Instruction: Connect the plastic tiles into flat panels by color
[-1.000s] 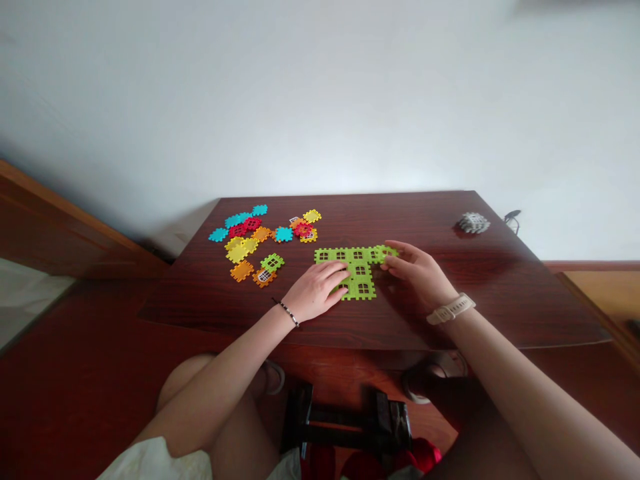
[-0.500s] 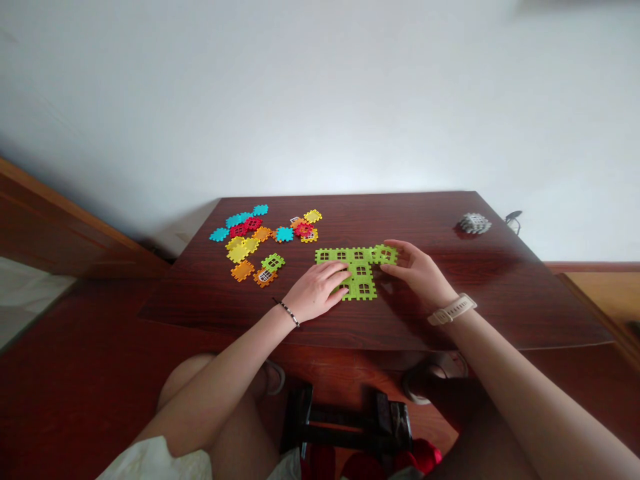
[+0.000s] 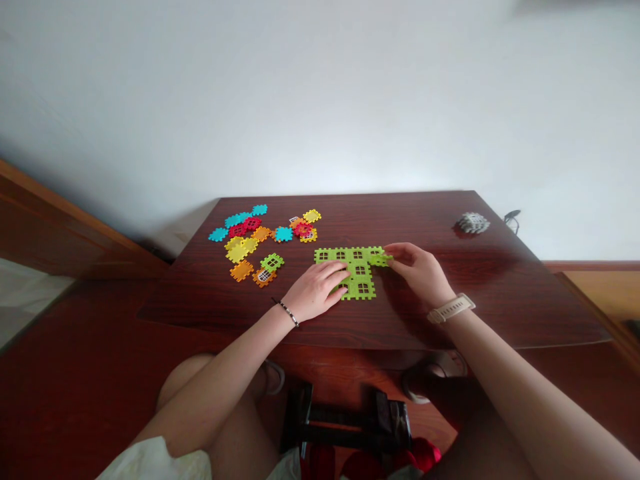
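Observation:
A panel of joined green window tiles [image 3: 361,262] lies flat on the table, its edges toothed. My left hand [image 3: 315,288] rests on the panel's left part with fingers stretched out and a little apart, covering some of its windows. At the upper right corner, my right hand [image 3: 419,272] pinches one green window tile [image 3: 379,257] between thumb and fingers. That tile sits against the panel's top row; whether its teeth are fully interlocked I cannot tell.
Loose toothed tiles lie to the left: blue tiles [image 3: 239,219], red tiles [image 3: 245,227], yellow tiles [image 3: 237,251], orange tiles [image 3: 241,270] and a green tile [image 3: 273,262]. A pile of grey-white tiles [image 3: 473,223] stands at the table's [image 3: 500,293] back right. Behind is a wall [image 3: 340,100].
My right hand has turned the green tile and brought it lower and slightly left, closer in line with the panel's top row. My left hand stays in place.

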